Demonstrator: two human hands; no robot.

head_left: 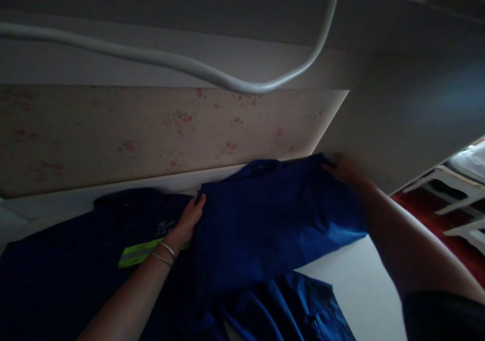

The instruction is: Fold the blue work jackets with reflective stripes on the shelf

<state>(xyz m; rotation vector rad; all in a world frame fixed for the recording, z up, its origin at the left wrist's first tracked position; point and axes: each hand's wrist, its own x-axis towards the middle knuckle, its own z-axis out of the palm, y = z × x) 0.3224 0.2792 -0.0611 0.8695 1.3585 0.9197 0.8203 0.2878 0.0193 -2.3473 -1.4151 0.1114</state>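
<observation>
A dark blue work jacket (261, 220) lies with its plain side up, its collar toward the wall. My left hand (193, 212), with two bangles at the wrist, grips the jacket's left edge near the top. At the far right corner my right hand (343, 169) has its fingers closed on the cloth. To the left, partly under my left forearm, is a second dark blue work jacket (87, 250) with a yellow-green reflective strip (138, 252) and small pale lettering. Loose, wrinkled blue cloth (280, 305) spreads at the near side.
A white surface (364, 285) carries the garments. Behind it stands a wall with flowered paper (182, 134). A thick pale tube (250, 86) hangs across the view above my hands. A grey panel (394, 108) rises at the right, with white stools (460, 194) on a red floor beyond.
</observation>
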